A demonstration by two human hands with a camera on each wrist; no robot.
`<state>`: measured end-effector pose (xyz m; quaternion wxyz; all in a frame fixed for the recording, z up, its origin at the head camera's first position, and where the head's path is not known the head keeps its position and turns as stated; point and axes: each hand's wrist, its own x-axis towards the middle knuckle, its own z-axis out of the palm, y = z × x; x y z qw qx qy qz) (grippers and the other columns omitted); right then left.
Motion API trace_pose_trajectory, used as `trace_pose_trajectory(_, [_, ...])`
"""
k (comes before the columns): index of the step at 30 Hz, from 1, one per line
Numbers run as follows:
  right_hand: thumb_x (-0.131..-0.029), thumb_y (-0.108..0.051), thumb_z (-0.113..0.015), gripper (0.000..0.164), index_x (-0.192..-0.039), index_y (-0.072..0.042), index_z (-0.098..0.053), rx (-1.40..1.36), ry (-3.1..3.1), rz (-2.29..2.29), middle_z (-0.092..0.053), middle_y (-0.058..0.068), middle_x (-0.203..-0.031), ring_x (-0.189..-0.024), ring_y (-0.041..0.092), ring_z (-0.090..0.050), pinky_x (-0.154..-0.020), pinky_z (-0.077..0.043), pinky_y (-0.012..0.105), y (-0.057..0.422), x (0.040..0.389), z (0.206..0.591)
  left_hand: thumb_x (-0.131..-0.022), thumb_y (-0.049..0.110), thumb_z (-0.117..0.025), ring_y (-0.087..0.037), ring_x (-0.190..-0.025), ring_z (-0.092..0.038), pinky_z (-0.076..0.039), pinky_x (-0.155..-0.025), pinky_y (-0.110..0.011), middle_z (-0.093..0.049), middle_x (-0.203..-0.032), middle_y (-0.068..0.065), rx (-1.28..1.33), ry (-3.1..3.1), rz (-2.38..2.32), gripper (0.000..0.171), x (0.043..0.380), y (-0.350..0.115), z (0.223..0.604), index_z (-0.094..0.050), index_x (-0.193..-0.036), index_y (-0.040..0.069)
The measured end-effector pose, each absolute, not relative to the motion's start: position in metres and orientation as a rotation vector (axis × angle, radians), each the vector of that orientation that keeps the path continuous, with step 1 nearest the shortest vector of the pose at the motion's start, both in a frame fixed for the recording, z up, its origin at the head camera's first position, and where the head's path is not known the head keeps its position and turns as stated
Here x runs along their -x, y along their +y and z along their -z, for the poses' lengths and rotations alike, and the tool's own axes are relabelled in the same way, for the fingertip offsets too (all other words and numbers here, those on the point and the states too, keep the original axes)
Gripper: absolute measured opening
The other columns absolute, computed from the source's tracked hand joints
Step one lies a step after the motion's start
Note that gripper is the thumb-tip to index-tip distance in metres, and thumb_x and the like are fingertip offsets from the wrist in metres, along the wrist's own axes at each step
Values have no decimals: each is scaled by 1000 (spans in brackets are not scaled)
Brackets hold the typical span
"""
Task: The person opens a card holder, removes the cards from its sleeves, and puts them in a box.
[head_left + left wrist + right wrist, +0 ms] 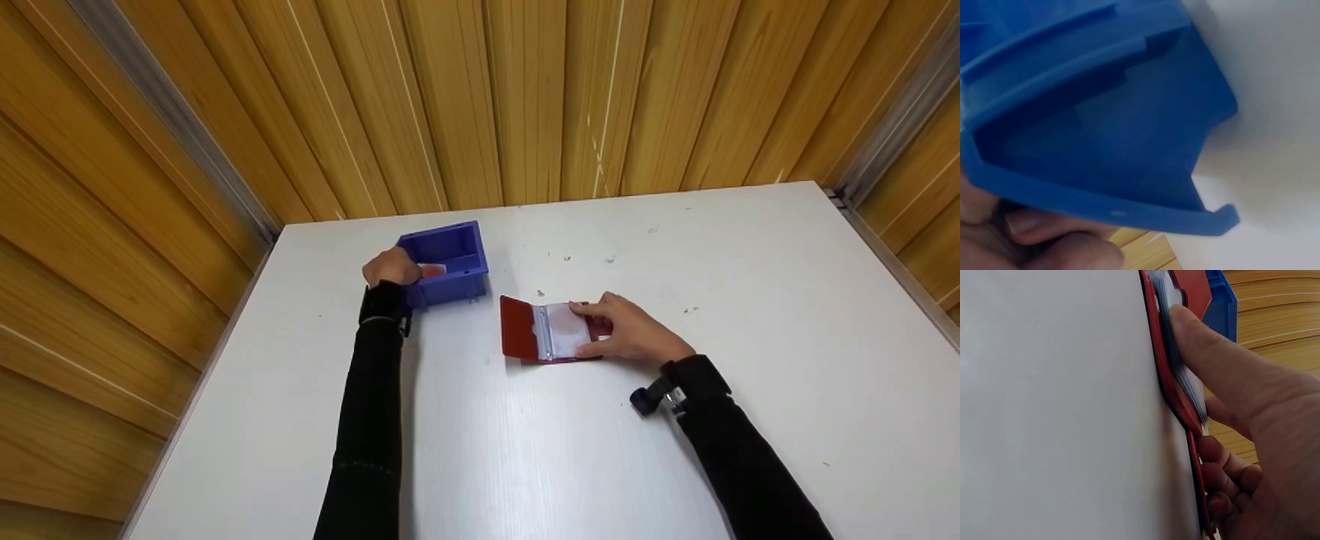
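A red card holder [519, 328] lies unfolded on the white table, its clear plastic sleeves [564, 330] standing in the middle. My right hand [637, 330] grips its right part. The thumb [1207, 343] presses on the stack of sleeves, and curled fingers [1224, 467] sit by the red cover. To the left stands a blue plastic bin [450, 289]. My left hand [392, 266] is over the bin's left rim, fingers bent, right beside a reddish card [433, 271] inside. I cannot tell whether the fingers pinch that card. In the left wrist view, the bin wall [1129, 135] partly hides them.
The white table [525, 450] ends at a yellow wood-look panel wall [525, 105] behind and panels on both sides. Small dark marks [566, 259] dot the tabletop behind the card holder. Black cameras [646, 401] are strapped to the wrists.
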<state>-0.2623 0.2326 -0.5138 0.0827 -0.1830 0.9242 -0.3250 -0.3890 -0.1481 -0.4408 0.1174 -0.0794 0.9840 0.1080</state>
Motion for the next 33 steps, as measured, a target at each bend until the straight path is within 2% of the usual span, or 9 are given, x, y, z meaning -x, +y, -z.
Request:
trace_pose_trajectory(7, [-80,-40,-90,80,-149,-19,-56,521,2739,970,-50,7,-100,-95,21,-45,-81,-39,33,231,262,514,-94,29,-64,-20,-101,-66,-55,-85,-39,-74,-122,-12,308,2879,-281,38,393,-145,448,-74,-122,6])
trace_pose_trajectory(12, [-80,-39,-90,79,-149,-18,-57,524,2741,975,-49,6,-100,-94,20,-45,-80,-39,32,231,262,513,-93,29,-66,-22,-103,-68,-57,-87,-42,-74,-122,-13,309,2887,-281,37,394,-145,450,-75,-120,5])
trace_pose_trajectory(20, [-80,-39,-90,79,-148,-18,-57,537,2748,973,-49,7,-99,-93,20,-45,-79,-38,32,231,263,512,-93,35,-70,-22,-104,-67,-58,-88,-43,-73,-125,-14,309,2880,-280,45,395,-145,447,-72,-126,4])
trace_pose_trajectory(27, [-79,-41,-90,80,-148,-16,-57,564,2750,972,-50,7,-97,-91,20,-44,-78,-37,32,231,264,513,-93,39,-70,-28,-112,-70,-57,-91,-44,-71,-130,-17,283,2892,-330,52,391,-147,445,-69,-131,3])
trace_pose_trajectory(30, [-79,-42,-90,80,-148,-16,-58,572,2756,972,-50,7,-97,-91,20,-44,-78,-37,33,233,265,513,-96,40,-66,-29,-111,-70,-58,-90,-44,-72,-127,-17,248,2928,-315,50,389,-144,443,-70,-131,3])
trace_pose_trajectory(33, [-79,-41,-90,80,-148,-16,-58,558,2755,975,-50,8,-98,-92,20,-44,-79,-37,33,234,264,514,-100,38,-63,-29,-104,-72,-58,-87,-45,-75,-118,-17,210,3003,-316,44,384,-139,438,-73,-124,3])
